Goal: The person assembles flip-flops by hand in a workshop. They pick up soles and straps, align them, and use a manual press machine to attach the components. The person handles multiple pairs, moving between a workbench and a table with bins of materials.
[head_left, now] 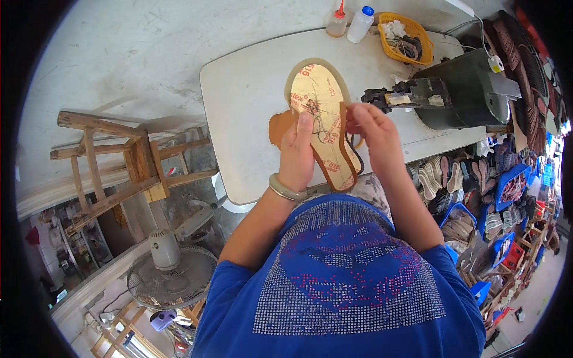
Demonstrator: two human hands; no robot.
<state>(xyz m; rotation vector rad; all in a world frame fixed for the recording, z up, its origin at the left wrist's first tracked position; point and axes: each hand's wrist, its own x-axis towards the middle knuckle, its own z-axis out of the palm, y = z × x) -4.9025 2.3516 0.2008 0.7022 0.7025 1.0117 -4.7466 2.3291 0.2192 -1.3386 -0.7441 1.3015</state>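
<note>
A sandal insole (316,89) with a pale yellow printed underside and brown leather edging is held up above the white table. Dark thread-like lines lie across its middle. My left hand (297,152) is closed on its left side, thumb on top. A brown leather flap (278,128) sticks out to the left of that hand. My right hand (377,131) has its fingers pinched together at the insole's right edge, close to the brown edging. What those fingers hold, if anything, is too small to make out.
A dark green machine (459,95) stands on the white table (239,113) at right. A yellow basket (430,51), a white bottle (360,25) and a red-tipped bottle (337,25) are at the back. Left are a wooden stool (143,161) and a fan (170,274); right, many shoe soles (436,179).
</note>
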